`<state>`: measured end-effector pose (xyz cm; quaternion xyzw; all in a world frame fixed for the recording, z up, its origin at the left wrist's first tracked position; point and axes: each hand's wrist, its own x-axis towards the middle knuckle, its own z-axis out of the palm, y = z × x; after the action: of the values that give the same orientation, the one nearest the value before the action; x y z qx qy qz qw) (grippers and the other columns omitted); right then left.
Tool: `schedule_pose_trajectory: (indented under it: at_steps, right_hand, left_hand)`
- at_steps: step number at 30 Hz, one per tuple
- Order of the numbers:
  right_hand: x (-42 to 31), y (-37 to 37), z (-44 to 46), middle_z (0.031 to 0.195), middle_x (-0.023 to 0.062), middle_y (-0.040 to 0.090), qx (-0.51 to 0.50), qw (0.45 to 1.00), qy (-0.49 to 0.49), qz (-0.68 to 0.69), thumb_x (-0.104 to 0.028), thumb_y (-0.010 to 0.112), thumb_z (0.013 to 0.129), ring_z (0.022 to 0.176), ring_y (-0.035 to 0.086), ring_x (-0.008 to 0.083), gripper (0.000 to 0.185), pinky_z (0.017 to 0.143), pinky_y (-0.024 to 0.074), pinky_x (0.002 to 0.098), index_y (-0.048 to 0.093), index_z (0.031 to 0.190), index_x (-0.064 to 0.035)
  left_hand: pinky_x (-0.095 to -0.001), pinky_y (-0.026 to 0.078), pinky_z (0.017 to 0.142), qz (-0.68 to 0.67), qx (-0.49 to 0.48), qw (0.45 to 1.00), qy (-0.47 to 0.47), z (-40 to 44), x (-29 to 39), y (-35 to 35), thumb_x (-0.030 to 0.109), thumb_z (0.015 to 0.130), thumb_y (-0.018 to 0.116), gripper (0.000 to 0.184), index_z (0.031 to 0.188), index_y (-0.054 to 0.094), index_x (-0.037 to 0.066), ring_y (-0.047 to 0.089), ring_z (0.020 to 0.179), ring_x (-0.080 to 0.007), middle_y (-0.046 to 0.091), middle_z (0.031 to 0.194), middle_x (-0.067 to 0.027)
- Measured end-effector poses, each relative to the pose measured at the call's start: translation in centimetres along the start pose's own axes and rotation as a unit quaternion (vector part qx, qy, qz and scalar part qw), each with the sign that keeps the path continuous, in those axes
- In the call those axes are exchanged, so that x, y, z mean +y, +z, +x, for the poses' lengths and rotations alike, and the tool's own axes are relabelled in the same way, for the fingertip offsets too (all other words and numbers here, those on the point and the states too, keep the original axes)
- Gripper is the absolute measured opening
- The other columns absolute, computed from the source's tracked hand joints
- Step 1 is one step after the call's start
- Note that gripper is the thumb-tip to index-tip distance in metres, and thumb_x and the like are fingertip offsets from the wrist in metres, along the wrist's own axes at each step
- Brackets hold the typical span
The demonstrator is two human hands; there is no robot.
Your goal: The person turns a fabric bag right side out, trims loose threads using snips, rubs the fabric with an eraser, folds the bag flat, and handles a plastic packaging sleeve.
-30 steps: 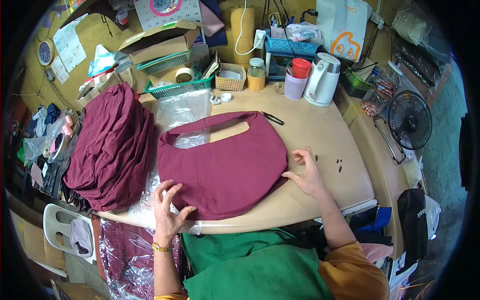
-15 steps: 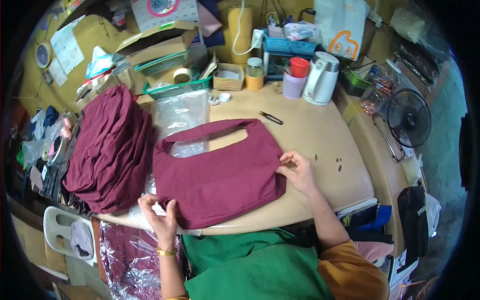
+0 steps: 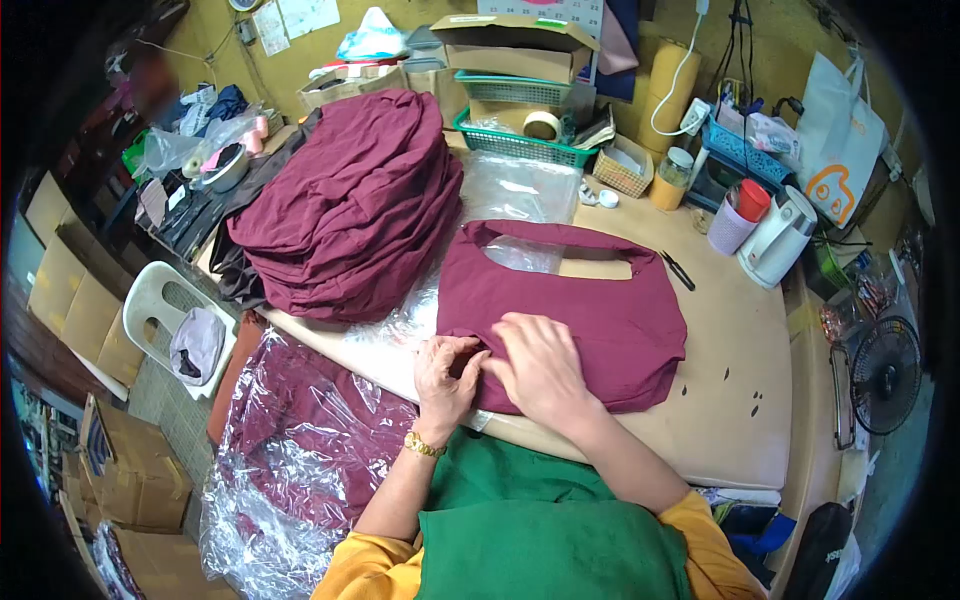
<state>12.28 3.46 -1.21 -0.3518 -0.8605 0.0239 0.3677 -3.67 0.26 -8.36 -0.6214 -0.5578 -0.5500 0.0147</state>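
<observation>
Head view: one maroon bag (image 3: 610, 330), smooth-fronted, lightly creased, its single strap looped, lies flat on the table (image 3: 740, 430), right of one rumpled maroon pile (image 3: 340, 200). Two hands meet at its near-left corner: left hand (image 3: 448, 385) curled, its pinch unclear; right hand (image 3: 540, 375) loosely open over the cloth. One pair of snips (image 3: 678, 271) lies beyond.

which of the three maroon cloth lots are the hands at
The bag laid flat, its strap at the far side; the heap lies left of it, the third lot under clear plastic.
</observation>
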Motion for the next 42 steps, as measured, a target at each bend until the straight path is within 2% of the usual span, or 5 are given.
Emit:
schedule_pose_trajectory:
  at_steps: [3,8,24,33,42]
  right_hand:
    - [1.6,3.5,0.9,0.090,0.0109,0.069,-0.140,0.987,0.046,0.067,-0.023,0.067,0.088,0.091,0.066,0.0319,0.022,0.094,0.0441,0.0451,0.069,0.098,-0.0034]
    - [4.3,3.9,0.3,0.069,0.0131,0.066,-0.131,0.905,0.176,0.365,-0.021,0.062,0.097,0.062,0.063,0.0199,0.026,0.056,0.0443,0.0363,0.066,0.085,0.0015]
    - [3.1,0.0,-0.7,0.055,0.0041,0.053,0.082,0.993,0.027,0.083,-0.027,0.074,0.089,0.050,0.052,0.0230,0.032,0.065,0.0390,0.0359,0.056,0.069,-0.0090]
    - [2.4,-2.1,-0.8,0.063,0.0025,0.054,0.051,0.993,0.016,0.108,-0.026,0.076,0.086,0.059,0.055,0.0223,0.027,0.069,0.0387,0.0362,0.059,0.075,-0.0085]
    - [2.3,-2.3,-1.6,0.070,0.0032,0.055,0.062,0.996,-0.007,0.057,-0.019,0.075,0.084,0.066,0.056,0.0230,0.021,0.072,0.0393,0.0371,0.059,0.077,-0.0074]
  left_hand:
    - [-0.0350,0.052,0.079,-0.011,0.030,0.999,-0.011,-0.2,0.0,-0.8,0.002,0.072,0.083,0.027,0.097,0.072,0.004,0.065,0.089,-0.0255,0.069,0.093,-0.0109]
    - [-0.0350,0.053,0.079,-0.056,0.035,0.997,-0.045,-0.4,1.2,-1.2,0.006,0.072,0.085,0.029,0.098,0.074,0.003,0.067,0.090,-0.0260,0.070,0.095,-0.0120]
    - [-0.0253,0.049,0.078,-0.275,-0.110,0.927,-0.231,1.3,4.9,-1.4,-0.001,0.085,0.072,0.017,0.100,0.063,-0.001,0.059,0.084,-0.0103,0.064,0.090,-0.0033]
    - [-0.0304,0.053,0.070,-0.051,-0.088,0.995,-0.012,2.0,5.7,-2.1,0.000,0.081,0.073,0.022,0.102,0.066,0.000,0.066,0.074,-0.0210,0.066,0.083,-0.0092]
    - [-0.0299,0.053,0.065,-0.104,-0.033,0.989,-0.097,1.4,6.8,-2.2,0.007,0.082,0.078,0.015,0.089,0.067,0.001,0.068,0.070,-0.0214,0.069,0.082,-0.0113]
